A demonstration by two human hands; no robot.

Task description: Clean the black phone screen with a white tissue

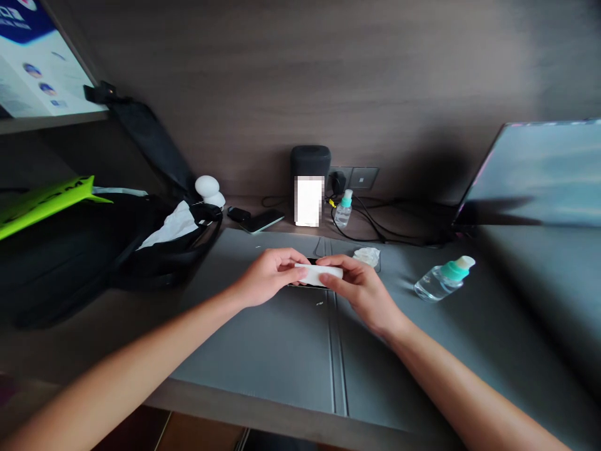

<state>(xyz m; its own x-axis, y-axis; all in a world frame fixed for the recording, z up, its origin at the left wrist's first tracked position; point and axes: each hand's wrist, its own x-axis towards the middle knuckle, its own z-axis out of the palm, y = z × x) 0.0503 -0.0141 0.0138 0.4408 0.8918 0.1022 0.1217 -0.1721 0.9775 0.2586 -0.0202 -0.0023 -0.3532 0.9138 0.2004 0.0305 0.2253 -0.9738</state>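
Note:
Between my two hands is a small white oblong piece (pixel 313 274), held level above the grey desk mat (pixel 263 351). My left hand (pixel 265 279) pinches its left end, thumb on the near side. The right end is gripped by my right hand (pixel 364 288), whose thumb presses on the white surface. A dark flat thing (pixel 312 260) shows behind and under the white piece; my fingers hide most of it, so I cannot tell its kind. Just beyond my right hand lies a crumpled white tissue (pixel 367 255).
A clear spray bottle (pixel 441 280) lies tilted at right; another spray bottle (pixel 344 210) stands near cables and a black speaker (pixel 310 160). A phone (pixel 263 220) lies at the back. A black bag (pixel 84 244) is left, a monitor (pixel 539 175) right.

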